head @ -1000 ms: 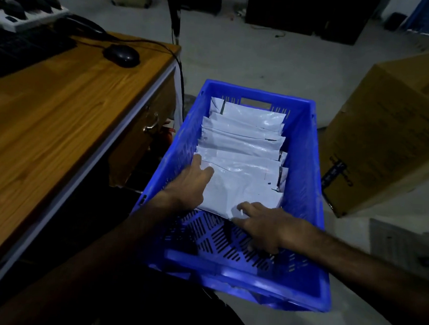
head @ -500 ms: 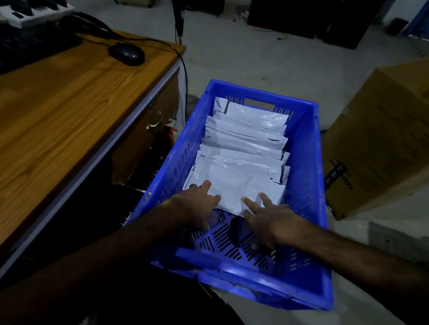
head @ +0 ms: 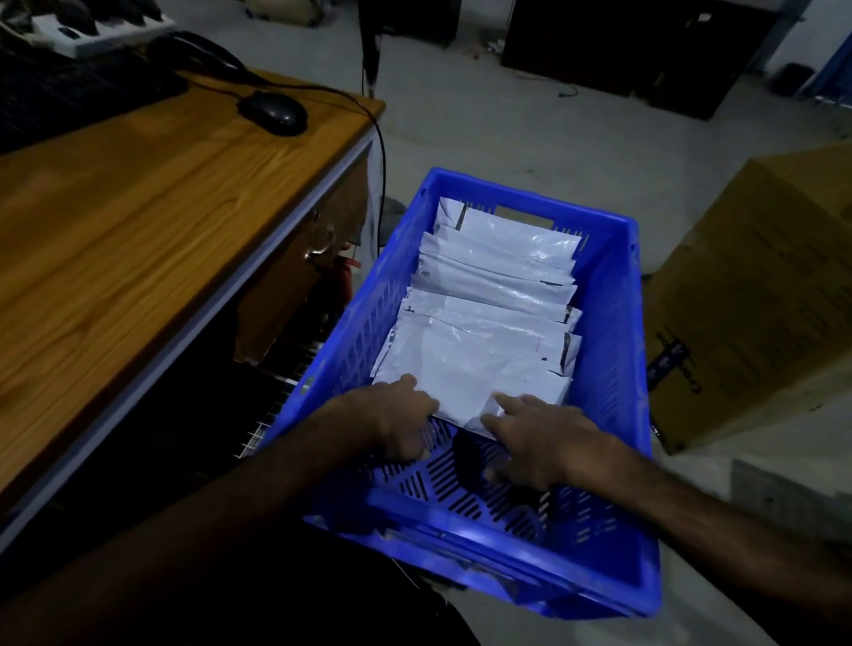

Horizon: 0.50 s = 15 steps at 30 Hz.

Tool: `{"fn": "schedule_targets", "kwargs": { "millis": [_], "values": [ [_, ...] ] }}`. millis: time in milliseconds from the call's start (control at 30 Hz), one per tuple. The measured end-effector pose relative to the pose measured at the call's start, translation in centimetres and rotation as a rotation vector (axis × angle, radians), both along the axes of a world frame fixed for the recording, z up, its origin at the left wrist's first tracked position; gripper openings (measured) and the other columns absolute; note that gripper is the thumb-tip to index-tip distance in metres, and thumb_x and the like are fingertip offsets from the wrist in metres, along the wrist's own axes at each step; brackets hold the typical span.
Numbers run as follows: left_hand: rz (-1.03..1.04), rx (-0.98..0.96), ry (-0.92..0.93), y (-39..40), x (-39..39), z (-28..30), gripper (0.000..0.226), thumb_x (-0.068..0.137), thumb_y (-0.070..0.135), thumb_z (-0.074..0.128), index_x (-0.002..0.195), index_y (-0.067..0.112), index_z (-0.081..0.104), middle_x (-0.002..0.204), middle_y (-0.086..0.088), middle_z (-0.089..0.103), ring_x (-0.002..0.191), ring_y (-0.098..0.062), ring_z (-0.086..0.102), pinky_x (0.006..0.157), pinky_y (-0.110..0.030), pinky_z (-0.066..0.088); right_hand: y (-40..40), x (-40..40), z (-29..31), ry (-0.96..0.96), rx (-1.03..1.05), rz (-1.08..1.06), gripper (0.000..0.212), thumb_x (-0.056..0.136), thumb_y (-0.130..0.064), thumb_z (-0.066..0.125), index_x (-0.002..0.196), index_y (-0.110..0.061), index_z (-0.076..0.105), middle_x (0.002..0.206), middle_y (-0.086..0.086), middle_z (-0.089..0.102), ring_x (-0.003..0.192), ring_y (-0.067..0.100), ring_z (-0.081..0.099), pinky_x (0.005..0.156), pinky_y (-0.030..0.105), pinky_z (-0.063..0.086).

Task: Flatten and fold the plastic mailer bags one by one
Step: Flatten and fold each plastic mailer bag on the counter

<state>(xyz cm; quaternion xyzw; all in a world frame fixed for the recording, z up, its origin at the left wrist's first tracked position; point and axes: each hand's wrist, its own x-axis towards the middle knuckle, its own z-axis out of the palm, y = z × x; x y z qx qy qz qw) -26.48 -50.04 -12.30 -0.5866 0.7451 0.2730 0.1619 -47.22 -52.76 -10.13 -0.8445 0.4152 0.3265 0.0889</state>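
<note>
both hands at the near edge of the front mailer bag

inside a blue slotted crate [head: 614,307], a row of white plastic mailer bags [head: 498,282] leaning one behind another from the far wall toward the middle. nearest of them, the front mailer bag [head: 466,372], lying lowest, its near edge over the bare crate floor. left hand [head: 400,425] at that bag's near left corner, thumb on top, fingers curled down past the edge; whether anything is actually pinched, cannot tell. right hand [head: 537,441] at the near right part of the same edge, index finger straight and resting on the plastic, remaining fingers spread and relaxed, gripping nothing visible. crate standing just beside the right edge of a wooden desk [head: 113,257]. near the desk's far right corner, a black mouse [head: 273,112] with its cable trailing over the edge. beyond the crate's right wall, a brown cardboard box [head: 782,300] on the floor.
</note>
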Motion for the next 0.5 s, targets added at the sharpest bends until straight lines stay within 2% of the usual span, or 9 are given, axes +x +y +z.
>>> {"fn": "schedule_targets", "kwargs": {
  "millis": [67, 133, 200, 300, 367, 500],
  "values": [
    [0.026, -0.007, 0.045, 0.3, 0.0, 0.5, 0.055, 0.093, 0.044, 0.070, 0.135, 0.014, 0.052, 0.133, -0.017, 0.045, 0.120, -0.039, 0.055, 0.092, -0.036, 0.045, 0.0, 0.1, 0.0, -0.039, -0.008, -0.011, 0.071, 0.094, -0.065, 0.059, 0.151, -0.027, 0.041, 0.167, 0.002, 0.023, 0.147, 0.028, 0.035, 0.103, 0.052, 0.045],
    [0.068, -0.027, 0.097, 0.6, 0.1, 1.0, 0.056, 0.095, 0.042, 0.070, 0.134, 0.006, 0.052, 0.135, -0.020, 0.049, 0.120, -0.039, 0.054, 0.086, -0.036, 0.040, -0.2, 0.0, 0.2, -0.104, -0.019, -0.035, 0.062, 0.094, -0.063, 0.060, 0.142, -0.025, 0.049, 0.156, 0.000, 0.039, 0.135, 0.026, 0.048, 0.095, 0.046, 0.049],
    [0.104, -0.056, 0.146, 1.0, 0.3, 1.5, 0.061, 0.096, 0.040, 0.070, 0.142, 0.004, 0.051, 0.143, -0.020, 0.052, 0.128, -0.036, 0.052, 0.094, -0.035, 0.042, -0.2, -0.1, 0.7, -0.205, -0.034, -0.094, 0.054, 0.094, -0.059, 0.060, 0.137, -0.027, 0.055, 0.148, -0.003, 0.050, 0.130, 0.025, 0.054, 0.095, 0.046, 0.051],
    [0.166, -0.146, 0.258, 1.9, 1.1, 2.8, 0.067, 0.098, 0.039, 0.070, 0.155, 0.012, 0.045, 0.156, -0.008, 0.050, 0.140, -0.023, 0.049, 0.109, -0.030, 0.039, 0.1, -0.3, 1.8, -0.475, -0.166, -0.232, 0.041, 0.097, -0.050, 0.058, 0.134, -0.032, 0.063, 0.139, -0.003, 0.062, 0.128, 0.027, 0.059, 0.094, 0.045, 0.053],
    [0.227, -0.261, 0.349, 2.8, 1.8, 3.6, 0.062, 0.097, 0.039, 0.071, 0.151, 0.017, 0.052, 0.151, -0.004, 0.056, 0.131, -0.019, 0.057, 0.106, -0.029, 0.043, 0.6, -0.4, 2.5, -0.660, -0.287, -0.292, 0.040, 0.100, -0.049, 0.058, 0.135, -0.031, 0.064, 0.138, -0.007, 0.065, 0.124, 0.022, 0.063, 0.094, 0.047, 0.055],
    [0.389, -0.524, 0.551, 5.2, 3.1, 5.6, 0.042, 0.097, 0.033, 0.072, 0.138, 0.023, 0.066, 0.130, 0.003, 0.069, 0.102, -0.007, 0.068, 0.094, -0.030, 0.055, 1.7, 0.3, 4.1, -1.022, -0.368, -0.417, 0.025, 0.100, -0.044, 0.062, 0.119, -0.031, 0.072, 0.116, -0.019, 0.073, 0.103, 0.003, 0.069, 0.086, 0.045, 0.059]
  ]
}}
